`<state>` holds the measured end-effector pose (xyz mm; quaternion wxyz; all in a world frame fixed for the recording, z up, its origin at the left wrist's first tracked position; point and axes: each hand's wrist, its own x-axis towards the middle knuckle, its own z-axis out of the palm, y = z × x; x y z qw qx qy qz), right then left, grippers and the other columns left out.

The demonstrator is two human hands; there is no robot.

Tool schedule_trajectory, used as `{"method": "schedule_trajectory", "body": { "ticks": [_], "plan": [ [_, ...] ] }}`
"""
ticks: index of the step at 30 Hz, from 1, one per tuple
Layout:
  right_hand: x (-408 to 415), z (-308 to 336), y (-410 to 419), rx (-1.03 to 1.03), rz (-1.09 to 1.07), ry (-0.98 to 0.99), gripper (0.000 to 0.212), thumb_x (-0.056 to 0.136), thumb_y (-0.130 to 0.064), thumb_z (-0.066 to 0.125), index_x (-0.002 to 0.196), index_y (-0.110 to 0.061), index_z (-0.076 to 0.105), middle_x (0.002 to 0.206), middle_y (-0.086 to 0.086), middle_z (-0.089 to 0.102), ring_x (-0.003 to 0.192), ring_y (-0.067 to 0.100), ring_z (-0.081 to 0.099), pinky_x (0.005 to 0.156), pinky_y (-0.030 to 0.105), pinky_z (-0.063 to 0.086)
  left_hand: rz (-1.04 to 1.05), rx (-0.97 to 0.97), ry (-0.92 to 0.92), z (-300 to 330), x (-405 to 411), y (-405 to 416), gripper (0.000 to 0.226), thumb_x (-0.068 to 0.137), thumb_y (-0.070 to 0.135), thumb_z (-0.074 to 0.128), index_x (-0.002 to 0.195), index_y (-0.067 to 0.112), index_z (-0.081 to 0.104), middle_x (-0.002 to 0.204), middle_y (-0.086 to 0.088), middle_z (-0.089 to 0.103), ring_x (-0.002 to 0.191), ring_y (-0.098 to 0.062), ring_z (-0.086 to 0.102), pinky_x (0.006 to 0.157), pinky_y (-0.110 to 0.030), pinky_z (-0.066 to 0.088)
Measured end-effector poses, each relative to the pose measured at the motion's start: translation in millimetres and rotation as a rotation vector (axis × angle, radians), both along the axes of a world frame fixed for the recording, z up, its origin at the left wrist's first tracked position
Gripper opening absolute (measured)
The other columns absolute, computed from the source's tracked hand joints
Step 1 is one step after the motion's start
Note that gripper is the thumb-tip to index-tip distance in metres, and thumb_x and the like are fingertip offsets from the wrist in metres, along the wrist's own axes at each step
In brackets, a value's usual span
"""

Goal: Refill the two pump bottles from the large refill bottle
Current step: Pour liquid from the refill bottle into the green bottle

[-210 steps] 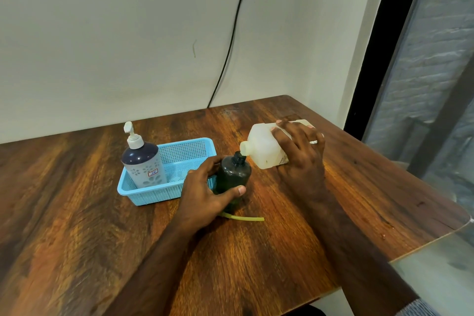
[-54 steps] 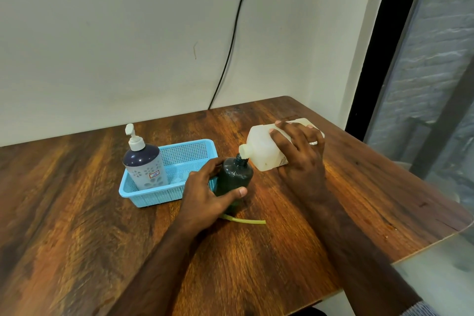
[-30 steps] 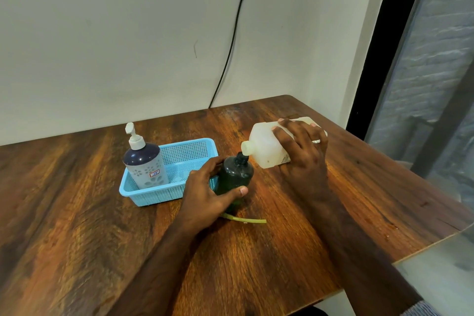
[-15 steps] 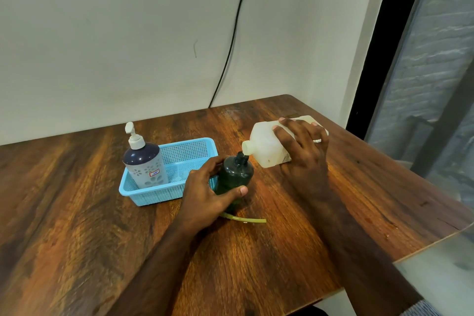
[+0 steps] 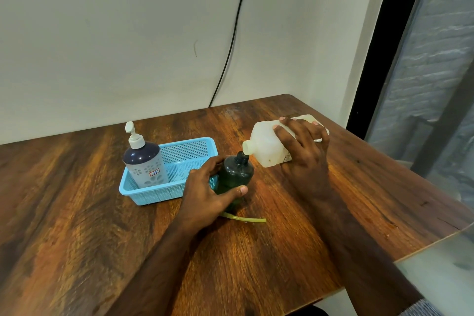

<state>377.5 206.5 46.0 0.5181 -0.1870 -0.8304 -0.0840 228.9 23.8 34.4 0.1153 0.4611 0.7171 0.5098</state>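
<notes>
Refill bottle (image 5: 266, 147), tipped, spout at dark bottle's (image 5: 234, 174) neck, tabletop centre; right hand (image 5: 304, 151) fingers wrapping its body, left hand (image 5: 207, 195) gripping dark one. Prob light, slippery plastic; grip mid-body.

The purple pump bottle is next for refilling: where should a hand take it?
Grip the purple pump bottle round its wide upright body from the near left side; the blue basket wall is low there, and the pump head looks too slim.
</notes>
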Motion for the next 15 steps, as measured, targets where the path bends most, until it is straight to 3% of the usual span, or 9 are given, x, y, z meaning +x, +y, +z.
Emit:
{"method": "schedule_trajectory", "body": {
  "ticks": [7, 10, 15],
  "plan": [
    [0.4, 0.6, 0.3, 0.004, 0.006, 0.008, 0.068, 0.073, -0.031, 0.078, 0.132, -0.02, 0.048, 0.137, 0.018, 0.059, 0.129, 0.031, 0.042, 0.112, 0.041, 0.02, 0.0, -0.001, 0.011, -1.7, -0.5, -0.2, 0.075, 0.058, 0.065, 0.079, 0.126, 0.046, 0.055, 0.129, 0.018, 0.063, 0.124, -0.004, 0.054, 0.108, -0.042, 0.043],
    [1.2, 0.6, 1.6, 0.017, 0.004, 0.007, 0.077, 0.068, -0.025, 0.09, 0.133, -0.02, 0.048, 0.137, 0.018, 0.059, 0.129, 0.032, 0.041, 0.111, 0.041, 0.021, -0.009, 0.003, 0.015, -1.7, -1.1, 0.6, 0.074, 0.059, 0.063, 0.079, 0.127, 0.044, 0.055, 0.129, 0.019, 0.063, 0.124, -0.003, 0.055, 0.107, -0.038, 0.043],
    [0.8, -0.4, 2.0, 0.019, -0.004, 0.002, 0.082, 0.065, -0.025, 0.093, 0.133, -0.019, 0.048, 0.137, 0.017, 0.059, 0.13, 0.032, 0.041, 0.111, 0.043, 0.022, -0.008, 0.001, 0.024, -3.1, -3.2, 0.8, 0.063, 0.064, 0.054, 0.084, 0.119, 0.052, 0.053, 0.121, 0.029, 0.06, 0.119, 0.005, 0.052, 0.102, -0.03, 0.041]
  ]
}}
